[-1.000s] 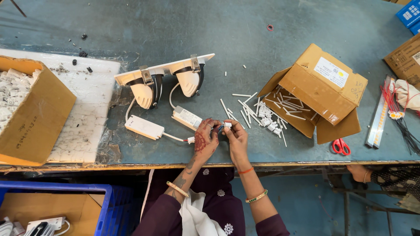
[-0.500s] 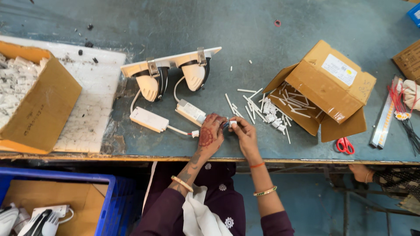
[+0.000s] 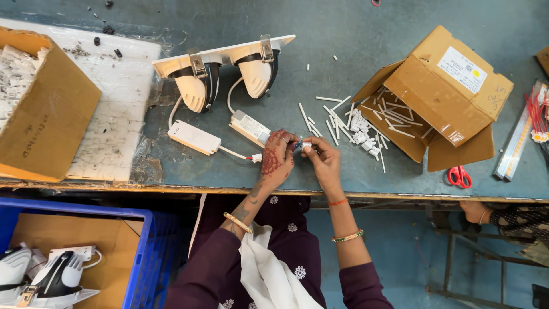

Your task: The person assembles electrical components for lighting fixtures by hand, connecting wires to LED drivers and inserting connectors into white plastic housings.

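While both hands meet, the left hand (image 3: pixel 278 160) pinches the wire end (image 3: pixel 296 146) and the right hand (image 3: pixel 323 162) pinches a small white connector (image 3: pixel 306 147) just beside it.

left hand (image 3: pixel 278 160), right hand (image 3: pixel 324 162), pinching white connector (image 3: pixel 306 147)

**Free room and obstacles on the counter**

The left hand (image 3: pixel 278 162) and right hand (image 3: pixel 322 162) meet at the near edge of the counter (image 3: pixel 354 23). Just left of them lie two white driver boxes (image 3: pixel 194 137) with their wires, and behind those the twin lamp fitting (image 3: pixel 226 71) blocks the way forward. To the right, loose white tubes (image 3: pixel 334 117) litter the surface up to the open carton (image 3: pixel 440 97). Scissors (image 3: pixel 459 176) lie near the edge beyond it. At far left a big cardboard box (image 3: pixel 43 114) stands on a foam sheet (image 3: pixel 117 109). The far middle of the counter is bare, as is the strip between hands and scissors.
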